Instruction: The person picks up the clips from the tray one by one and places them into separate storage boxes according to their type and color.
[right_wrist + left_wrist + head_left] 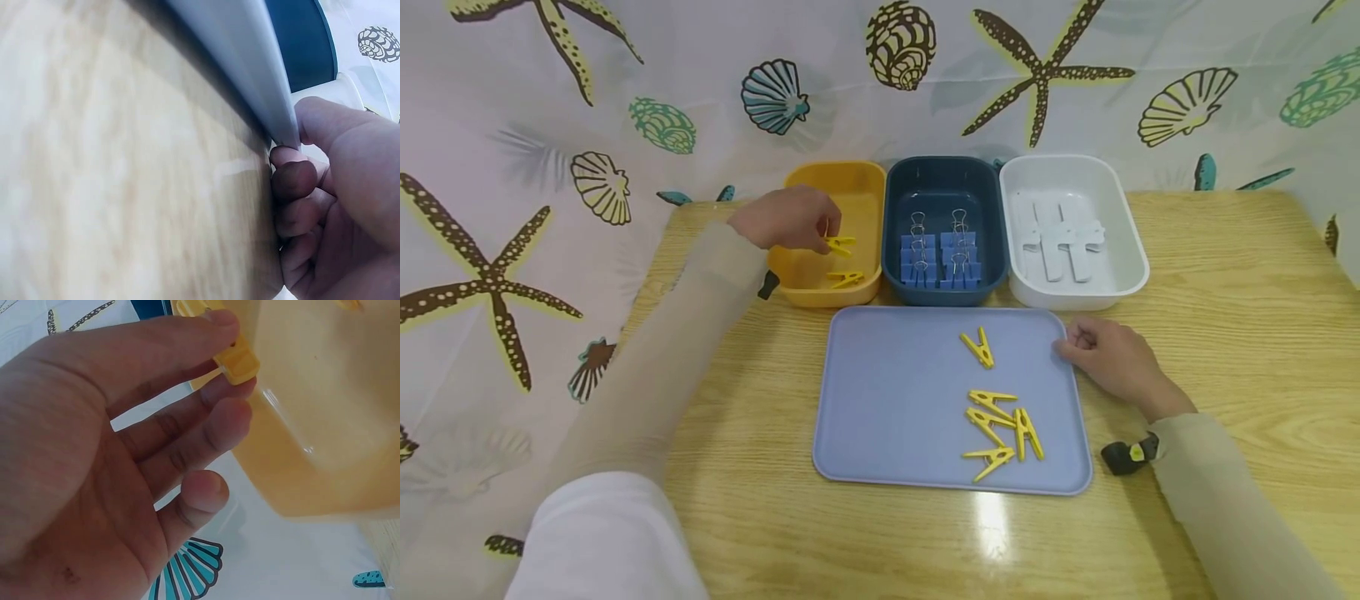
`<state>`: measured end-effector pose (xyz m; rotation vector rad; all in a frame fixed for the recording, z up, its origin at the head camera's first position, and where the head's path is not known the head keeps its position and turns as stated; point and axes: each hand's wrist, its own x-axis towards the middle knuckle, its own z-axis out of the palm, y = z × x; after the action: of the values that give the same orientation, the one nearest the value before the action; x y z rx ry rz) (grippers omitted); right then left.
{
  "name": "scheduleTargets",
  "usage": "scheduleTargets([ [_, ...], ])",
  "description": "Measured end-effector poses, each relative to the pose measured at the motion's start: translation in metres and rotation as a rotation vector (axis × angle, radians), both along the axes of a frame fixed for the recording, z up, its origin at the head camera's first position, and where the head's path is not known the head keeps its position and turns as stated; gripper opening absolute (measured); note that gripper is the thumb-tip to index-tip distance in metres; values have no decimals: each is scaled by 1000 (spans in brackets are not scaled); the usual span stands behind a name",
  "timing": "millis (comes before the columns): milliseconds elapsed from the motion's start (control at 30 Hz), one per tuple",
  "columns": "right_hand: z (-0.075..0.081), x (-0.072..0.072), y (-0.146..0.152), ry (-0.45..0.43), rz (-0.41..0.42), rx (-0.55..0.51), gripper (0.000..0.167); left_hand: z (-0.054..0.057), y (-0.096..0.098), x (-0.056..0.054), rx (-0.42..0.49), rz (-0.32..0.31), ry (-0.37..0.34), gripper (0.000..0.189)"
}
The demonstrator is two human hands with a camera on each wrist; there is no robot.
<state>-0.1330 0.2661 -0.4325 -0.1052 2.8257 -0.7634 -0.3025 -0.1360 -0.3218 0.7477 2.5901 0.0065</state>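
My left hand [793, 218] is over the yellow bin [861, 183] and pinches a yellow clothespin [239, 364] between thumb and forefinger. Its other fingers are loosely bent in the left wrist view. Another yellow clothespin [846, 279] lies on the bin's floor near its front. On the right, my right hand [1108, 354] grips the edge of the blue-grey tray [887, 392], thumb at the rim and fingers curled against its side. Several yellow clothespins [977, 347] lie on the tray's right half, one apart at the back and the others bunched nearer the front.
Right of the yellow bin stand a dark blue bin [943, 171] with blue binder clips [958, 258] and a white bin [1120, 275] with flat white pieces [1063, 242]. All stand behind the tray on the wooden table [1247, 333]. A shell-patterned cloth [700, 75] hangs behind.
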Motion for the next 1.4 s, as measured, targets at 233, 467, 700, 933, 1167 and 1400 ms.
scheduleTargets([
  [233, 0, -1, 0, -8, -5, 8, 26, -5, 1, -5, -8, -10, -13, 20],
  [467, -1, -2, -1, 3, -3, -1, 27, -9, 3, -10, -7, -21, -11, 20],
  [700, -1, -3, -1, 7, 2, 0, 27, -13, 7, -14, -25, -5, -9, 21],
  [933, 0, -3, -1, 6, 4, 1, 26, -16, 11, -17, -34, 12, -18, 21],
  [1167, 0, -3, 0, -5, -2, -1, 27, -19, 16, -18, -44, 33, -44, 21],
  [1400, 0, -1, 0, -19, -10, 1, 27, -26, 18, -22, -57, 31, -52, 22],
])
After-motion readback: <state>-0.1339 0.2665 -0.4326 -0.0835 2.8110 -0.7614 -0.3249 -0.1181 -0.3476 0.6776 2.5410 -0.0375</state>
